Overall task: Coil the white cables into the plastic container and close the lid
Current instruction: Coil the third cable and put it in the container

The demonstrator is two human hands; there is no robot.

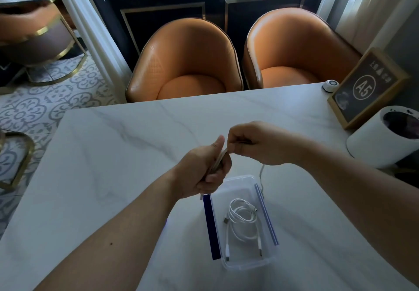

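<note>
A clear plastic container (265,262) with blue side clips lies open on the marble table (113,166), near its front middle. Inside it rest coiled white cables (242,217) with their plugs showing. Above the container's far end, my left hand (204,172) is closed around a bundle of loops of another white cable (219,160). My right hand (256,143) pinches the same cable at the top of the bundle. A loose stretch of that cable (261,175) trails down to the table behind the container. No lid is visible.
A white cylindrical bin (383,141) and a framed sign marked A5 (365,88) stand at the table's right edge, with a small white round device (330,85) behind them. Two orange chairs (186,64) sit beyond the far edge.
</note>
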